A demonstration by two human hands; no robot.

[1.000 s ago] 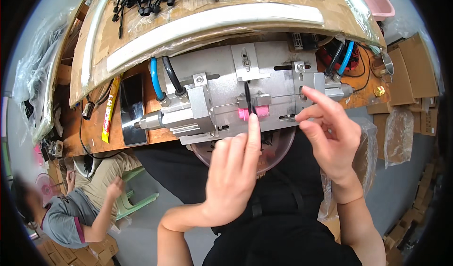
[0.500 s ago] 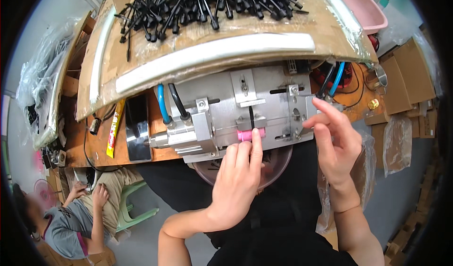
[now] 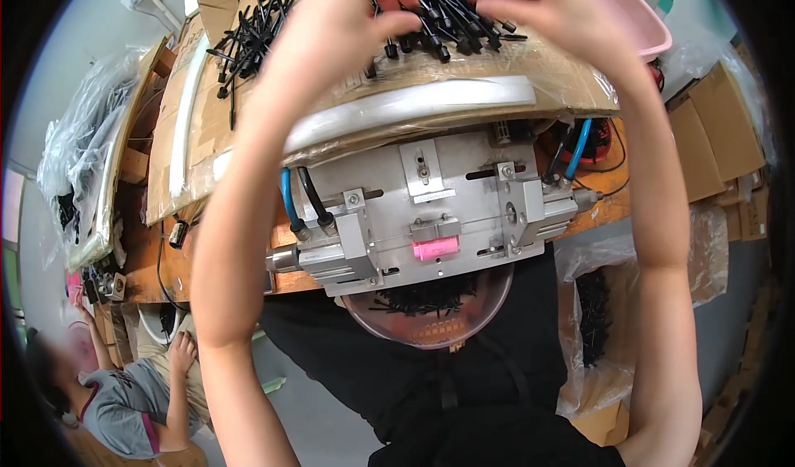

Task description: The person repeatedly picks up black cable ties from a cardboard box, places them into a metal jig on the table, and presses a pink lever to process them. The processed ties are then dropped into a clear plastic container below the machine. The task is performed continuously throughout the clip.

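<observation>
Both hands reach over a pile of black plastic rods with knobbed ends on a cardboard-covered board. My left hand hovers at the pile's middle, thumb and fingers apart, nothing visible between them. Right of it, my right hand has its fingers spread and curved towards the rods; no rod shows in its grip. Nearer me lies a metal fixture plate with a cylinder block at each side. On it a pink block sits against a small metal bracket, with no rod there.
Below the fixture, a clear bowl holds several black pieces. A white foam strip edges the board. Blue and black hoses run to the cylinders. A plastic bag of black parts stands at right; a seated person is at left.
Both hands have left the fixture and moved up and forward to the rod pile. The black rod that stood at the pink block is gone from there. The bowl shows more fully.
</observation>
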